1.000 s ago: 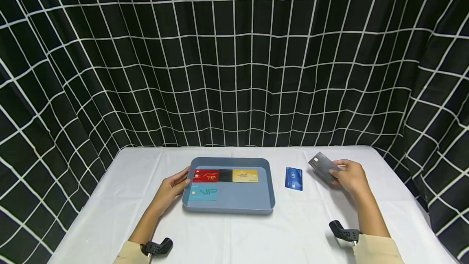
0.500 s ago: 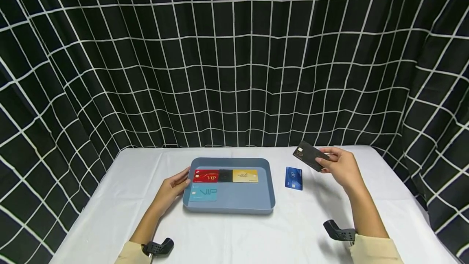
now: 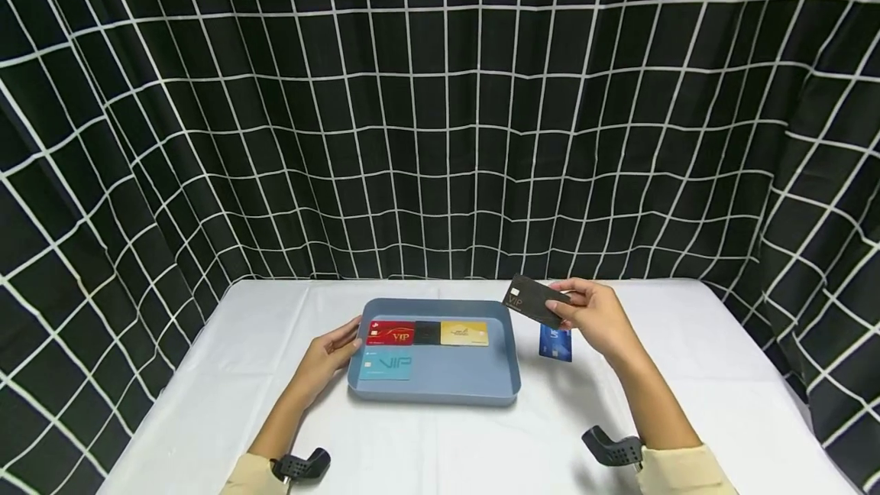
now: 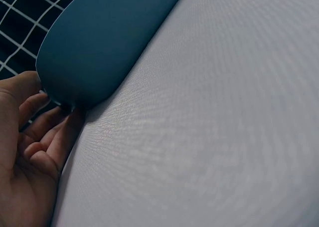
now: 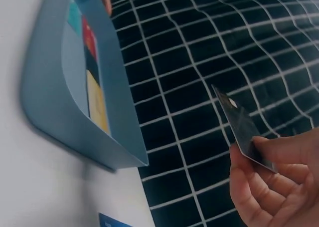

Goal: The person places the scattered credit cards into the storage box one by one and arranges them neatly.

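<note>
My right hand (image 3: 591, 315) pinches a black VIP card (image 3: 532, 300) in the air just past the far right corner of the blue tray (image 3: 505, 392). The right wrist view shows the black card (image 5: 244, 129) between thumb and fingers, with the tray (image 5: 117, 127) to its left. My left hand (image 3: 333, 350) rests against the tray's left rim, fingers touching it; the left wrist view shows those fingers (image 4: 35, 132) at the tray's corner (image 4: 94, 52). In the tray lie a red VIP card (image 3: 390, 333), a black card (image 3: 426, 333), a gold card (image 3: 464, 333) and a teal VIP card (image 3: 385, 366).
A dark blue card (image 3: 555, 344) lies on the white tablecloth (image 3: 687, 357) right of the tray, partly under my right hand. A black curtain with a white grid (image 3: 440, 113) hangs behind and around the table.
My right hand has carried the black card up and to the left, from the table's right side to the tray's far right corner. The left hand has stayed at the tray.
</note>
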Motion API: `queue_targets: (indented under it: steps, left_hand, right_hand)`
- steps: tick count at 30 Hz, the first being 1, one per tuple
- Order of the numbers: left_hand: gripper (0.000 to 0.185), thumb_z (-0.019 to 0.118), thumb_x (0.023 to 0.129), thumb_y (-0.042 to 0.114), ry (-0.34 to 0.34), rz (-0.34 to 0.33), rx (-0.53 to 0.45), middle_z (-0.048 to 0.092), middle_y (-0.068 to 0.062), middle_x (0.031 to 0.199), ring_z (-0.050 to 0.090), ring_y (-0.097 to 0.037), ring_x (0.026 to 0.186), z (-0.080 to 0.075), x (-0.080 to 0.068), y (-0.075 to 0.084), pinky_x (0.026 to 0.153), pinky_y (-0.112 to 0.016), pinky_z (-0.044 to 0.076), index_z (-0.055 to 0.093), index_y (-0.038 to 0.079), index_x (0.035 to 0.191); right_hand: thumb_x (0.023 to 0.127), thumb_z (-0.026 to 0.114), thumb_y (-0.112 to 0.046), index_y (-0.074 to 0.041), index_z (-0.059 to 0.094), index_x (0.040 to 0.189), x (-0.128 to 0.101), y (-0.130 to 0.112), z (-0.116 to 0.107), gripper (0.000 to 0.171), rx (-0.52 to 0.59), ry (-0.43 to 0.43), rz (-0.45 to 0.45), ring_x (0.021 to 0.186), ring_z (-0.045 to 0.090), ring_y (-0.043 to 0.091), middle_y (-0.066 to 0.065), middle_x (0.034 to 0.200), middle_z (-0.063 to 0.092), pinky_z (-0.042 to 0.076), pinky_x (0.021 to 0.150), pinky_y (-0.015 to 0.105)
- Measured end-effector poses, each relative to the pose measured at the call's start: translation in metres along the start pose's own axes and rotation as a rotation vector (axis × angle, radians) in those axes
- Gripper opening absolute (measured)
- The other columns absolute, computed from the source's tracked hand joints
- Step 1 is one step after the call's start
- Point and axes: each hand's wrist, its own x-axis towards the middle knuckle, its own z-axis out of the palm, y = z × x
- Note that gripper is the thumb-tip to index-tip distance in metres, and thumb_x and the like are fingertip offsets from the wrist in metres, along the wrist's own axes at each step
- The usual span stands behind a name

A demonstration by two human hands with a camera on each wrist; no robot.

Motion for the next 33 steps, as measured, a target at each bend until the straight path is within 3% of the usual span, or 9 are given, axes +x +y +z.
queue_targets:
  steps: [11,26,33]
  left_hand:
    - [0.054,0.065,0.101,0.019,-0.003,-0.006,-0.014,0.048,-0.012,0.153,0.051,-0.031,0.137,-0.001,0.002,-0.001,0.095,-0.028,0.056,0.048,0.009,0.151]
    - [0.054,0.065,0.101,0.02,-0.001,-0.01,0.002,0.048,-0.012,0.152,0.05,-0.031,0.137,0.002,0.0,-0.001,0.094,-0.027,0.057,0.048,0.01,0.151]
    - [0.053,0.064,0.102,0.02,0.003,-0.006,0.003,0.048,-0.011,0.153,0.05,-0.03,0.138,0.0,0.001,0.0,0.095,-0.029,0.056,0.049,0.01,0.151]
  right_hand:
    - [0.093,0.07,0.0,0.011,0.064,0.119,0.001,-0.004,0.026,0.029,0.02,-0.097,-0.021,0.074,0.07,0.017,0.022,0.094,0.075,0.061,0.063,0.029]
    - [0.089,0.072,0.003,0.008,0.069,0.113,-0.002,-0.002,0.062,0.025,-0.071,-0.171,-0.05,0.07,0.069,0.019,0.011,0.073,0.068,0.063,0.061,0.039]
    - [0.089,0.073,0.003,0.006,0.07,0.113,0.0,-0.001,0.077,0.024,-0.09,-0.156,-0.045,0.066,0.07,0.019,0.012,0.081,0.071,0.063,0.06,0.036]
